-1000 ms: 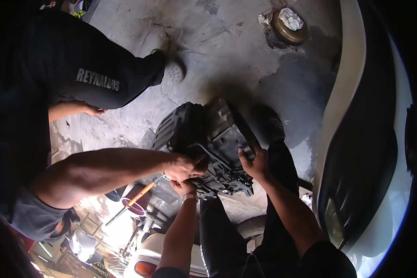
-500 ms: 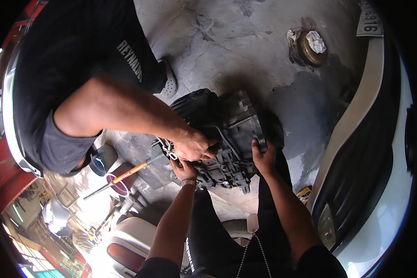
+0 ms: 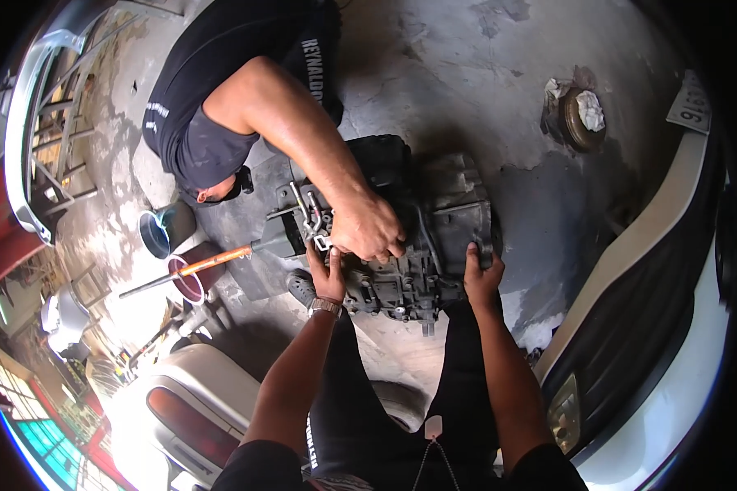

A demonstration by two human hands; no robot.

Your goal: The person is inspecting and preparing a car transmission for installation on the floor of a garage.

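Note:
A dark, grimy vehicle gearbox [image 3: 454,204] lies low between my knees and a co-worker. My left hand [image 3: 327,278], with a metal watch at the wrist, grips its near left edge, finger and thumb spread over the rim. On its right side, my right hand [image 3: 483,274] wraps round the housing's edge, thumb on top. The co-worker's hand [image 3: 368,229] reaches down on the gearbox between my hands; what its fingers touch is hidden. Pale metal links [image 3: 309,211] lie beside that hand, close to my left fingertips.
A grey jack [image 3: 280,240] with an orange handle [image 3: 213,263] sticks out left of the gearbox. Past it stand two buckets [image 3: 168,231]. A car bumper [image 3: 630,237] curves along the right. A round brown metal part [image 3: 580,123] with crumpled paper sits on the far floor.
The co-worker has bent lower, head now down beside the jack, with their hand still on the gearbox. My view has shifted; my hands keep their places on the gearbox.

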